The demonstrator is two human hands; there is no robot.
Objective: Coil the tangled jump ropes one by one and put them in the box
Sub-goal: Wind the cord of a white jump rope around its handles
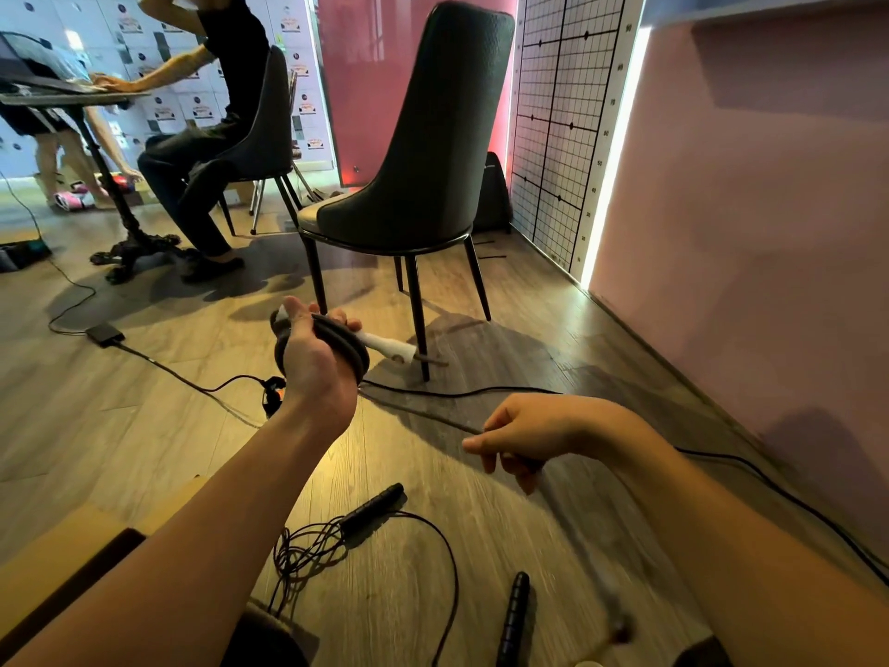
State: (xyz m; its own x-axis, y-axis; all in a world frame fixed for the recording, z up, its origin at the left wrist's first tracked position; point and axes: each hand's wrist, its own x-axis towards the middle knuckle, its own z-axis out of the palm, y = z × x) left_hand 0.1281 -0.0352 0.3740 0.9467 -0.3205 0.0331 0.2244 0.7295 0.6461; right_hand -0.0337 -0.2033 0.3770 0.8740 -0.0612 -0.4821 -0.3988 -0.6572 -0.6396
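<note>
1. Closest underfoot, on the wooden plank floor [144,426]: thin black jump rope with ribbed black handles [370,510], cord in a loose tangle, not yet coiled. Just beside it, at the lower left edge, brown cardboard box [72,536], inside hidden from view.
2. Higher up, held clear of the floor: thick dark jump rope with white handles [344,349], partly coiled, several turns wound round the left hand [312,363].
3. Left hand: fingers curled tight over those turns and over one white handle, which pokes out to the right.
4. Right hand [519,440]: thumb and curled fingers pinched on the loose strand. Free tail below too blurred to read, though apparently ending in the second handle.
5. Step in hand, by judgement: coiling the first rope, well along but unfinished.
6. Next move, by judgement: lay another turn over the left palm under steady tension, tuck in the tail handle, then lower the coil into the box without letting loops spring loose.
</note>
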